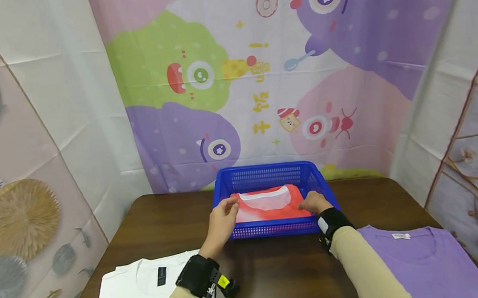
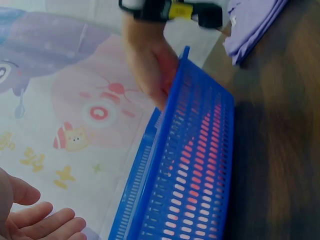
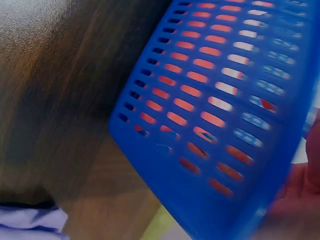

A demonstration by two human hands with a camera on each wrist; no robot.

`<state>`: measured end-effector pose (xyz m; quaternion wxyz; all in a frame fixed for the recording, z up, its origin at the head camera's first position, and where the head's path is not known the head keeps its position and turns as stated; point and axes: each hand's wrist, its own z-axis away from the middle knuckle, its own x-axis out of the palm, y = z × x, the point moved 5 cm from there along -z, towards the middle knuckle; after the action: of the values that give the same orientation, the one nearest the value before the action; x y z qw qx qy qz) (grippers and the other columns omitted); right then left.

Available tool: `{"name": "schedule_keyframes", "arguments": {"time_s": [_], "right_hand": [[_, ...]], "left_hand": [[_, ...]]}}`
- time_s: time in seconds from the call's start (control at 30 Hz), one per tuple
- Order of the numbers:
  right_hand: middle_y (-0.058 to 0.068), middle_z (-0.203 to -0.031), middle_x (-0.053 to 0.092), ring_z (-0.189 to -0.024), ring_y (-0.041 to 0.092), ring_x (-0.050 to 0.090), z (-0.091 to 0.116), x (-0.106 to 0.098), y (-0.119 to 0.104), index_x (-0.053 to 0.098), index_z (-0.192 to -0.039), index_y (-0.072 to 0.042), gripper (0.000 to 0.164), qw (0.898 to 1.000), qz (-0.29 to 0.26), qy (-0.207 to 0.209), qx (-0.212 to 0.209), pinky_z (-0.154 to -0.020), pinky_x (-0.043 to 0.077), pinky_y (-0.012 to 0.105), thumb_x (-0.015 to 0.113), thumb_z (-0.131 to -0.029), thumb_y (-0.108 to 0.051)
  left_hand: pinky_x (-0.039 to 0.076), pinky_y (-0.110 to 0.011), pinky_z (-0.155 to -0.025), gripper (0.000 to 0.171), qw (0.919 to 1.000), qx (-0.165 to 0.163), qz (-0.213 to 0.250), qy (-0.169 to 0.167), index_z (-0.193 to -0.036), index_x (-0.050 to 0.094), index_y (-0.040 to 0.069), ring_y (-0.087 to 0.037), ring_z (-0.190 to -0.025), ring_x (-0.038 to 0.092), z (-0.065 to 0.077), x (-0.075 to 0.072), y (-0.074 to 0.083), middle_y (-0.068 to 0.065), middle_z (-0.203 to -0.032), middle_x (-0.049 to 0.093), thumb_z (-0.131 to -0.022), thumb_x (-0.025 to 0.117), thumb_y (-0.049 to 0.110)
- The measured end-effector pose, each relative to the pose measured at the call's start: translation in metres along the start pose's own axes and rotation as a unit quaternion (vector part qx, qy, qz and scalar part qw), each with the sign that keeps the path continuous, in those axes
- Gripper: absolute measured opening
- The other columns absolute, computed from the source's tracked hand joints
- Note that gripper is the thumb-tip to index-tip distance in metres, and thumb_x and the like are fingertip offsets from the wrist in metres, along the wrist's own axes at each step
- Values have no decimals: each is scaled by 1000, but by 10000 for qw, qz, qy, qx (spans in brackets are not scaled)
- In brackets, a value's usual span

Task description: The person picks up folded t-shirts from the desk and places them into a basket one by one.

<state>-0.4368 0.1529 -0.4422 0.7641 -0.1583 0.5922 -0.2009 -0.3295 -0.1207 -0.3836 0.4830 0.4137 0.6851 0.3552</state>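
A folded red and white shirt [image 1: 268, 203] lies inside a blue plastic basket [image 1: 275, 229] with perforated walls. My left hand [image 1: 226, 218] hovers at the basket's front left corner, holding nothing. In the left wrist view the fingers [image 2: 47, 222] of this hand are relaxed and spread apart. At the basket's right side my right hand [image 1: 316, 202] reaches over the rim, fingertips right at the shirt's right edge. In the right wrist view the basket wall [image 3: 200, 115] hides most of that hand.
A white shirt [image 1: 128, 293] lies flat at the table's left front, partly under my left forearm. On the right lies a purple shirt [image 1: 425, 265], beside my right sleeve. A cartoon-printed curtain [image 1: 264, 142] hangs behind the brown table [image 1: 283, 276].
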Motion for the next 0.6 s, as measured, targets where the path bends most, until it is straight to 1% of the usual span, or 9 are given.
{"name": "schedule_keyframes", "arguments": {"time_s": [0.07,0.2,0.23,0.3,0.33,0.43,0.47,0.53,0.6], "right_hand": [[18,-93,64,-84,29,59,-21,11,14,65,-99,7,42,9998,183,-37,34,-74,51,35,71,-78,-29],[24,-109,66,-98,36,60,-70,31,59,65,-109,7,51,9991,306,-170,225,-89,52,45,72,-78,-32],[23,-116,65,-105,36,59,-64,31,61,63,-115,7,51,9988,293,-267,291,-95,49,47,71,-80,-29],[21,-109,66,-99,34,59,-85,38,86,66,-109,5,54,9988,280,-384,137,-89,52,44,73,-78,-38],[20,-109,66,-99,34,59,-87,38,91,66,-109,5,55,9984,249,-483,165,-90,51,44,73,-78,-39],[20,-109,65,-98,33,59,-70,30,88,65,-110,6,56,9975,245,-646,166,-90,51,43,72,-78,-39],[22,-108,65,-96,34,59,-68,28,87,64,-109,7,56,9969,255,-701,265,-89,51,44,72,-78,-38],[25,-114,63,-101,36,58,-35,15,65,61,-114,11,51,9956,283,-778,439,-95,49,48,68,-81,-26],[27,-113,64,-101,37,59,-10,5,49,60,-113,13,46,9956,361,-793,331,-95,49,47,64,-83,-21]], "left_hand": [[51,-45,-97,28,10000,7,96,-21,-117,62,-7,-36,-110,65,4,2,0,-24,-116,68,-96,51,8],[52,-46,-95,28,9997,38,246,-67,-116,61,-8,-37,-108,66,11,8,0,-26,-114,68,-95,51,6],[52,-46,-95,28,9996,55,267,-80,-116,61,-9,-37,-107,66,13,10,0,-26,-113,68,-95,51,6],[53,-46,-94,27,9994,69,322,-96,-116,61,-9,-38,-106,66,14,13,0,-26,-113,68,-94,52,5],[53,-46,-93,27,9993,70,341,-98,-115,61,-10,-38,-106,67,15,15,0,-26,-113,68,-94,52,5],[53,-45,-92,27,9991,67,394,-104,-115,61,-10,-38,-105,67,16,18,-1,-26,-113,68,-94,52,5],[53,-45,-92,27,9991,54,407,-99,-115,62,-10,-38,-105,67,17,19,-1,-26,-112,69,-94,52,5],[53,-45,-92,27,9991,15,415,-79,-115,62,-10,-37,-104,67,18,20,-2,-25,-112,69,-94,52,5],[54,-44,-92,27,9991,21,412,-52,-115,62,-9,-37,-103,68,19,19,-3,-25,-111,69,-94,53,5]]}}
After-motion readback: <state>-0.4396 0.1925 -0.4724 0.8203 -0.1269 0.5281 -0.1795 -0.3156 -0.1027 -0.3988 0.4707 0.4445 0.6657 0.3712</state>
